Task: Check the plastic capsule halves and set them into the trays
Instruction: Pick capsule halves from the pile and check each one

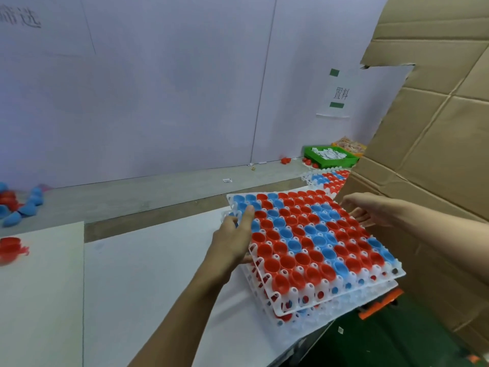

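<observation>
Two white trays lay stacked at the right edge of the white surface (158, 260), the upper tray (344, 295) sitting slightly askew on the lower tray (317, 316). The upper tray's sockets were filled with red capsule halves (287, 260) and blue capsule halves (318, 241), open side up. The left hand (235, 238) gripped the upper tray's left edge, thumb extended on top over the capsule halves and fingers curled under the rim. The right hand (370, 210) was at the tray's far right edge, fingers fairly straight and slightly spread along the rim; whether they gripped or only touched the tray could not be determined.

A third filled tray (326, 180) lay farther back, partly hidden by a large cardboard sheet (423, 154) standing along the right. Behind it stood a green bin (330, 157) holding small white packets. Loose blue capsule halves (26, 205) lay in a heap at the far left near the wall, and loose red capsule halves (10, 250) rested on a separate white panel at the left edge. A paper label (338, 94) with printed characters was fixed to the wall.
</observation>
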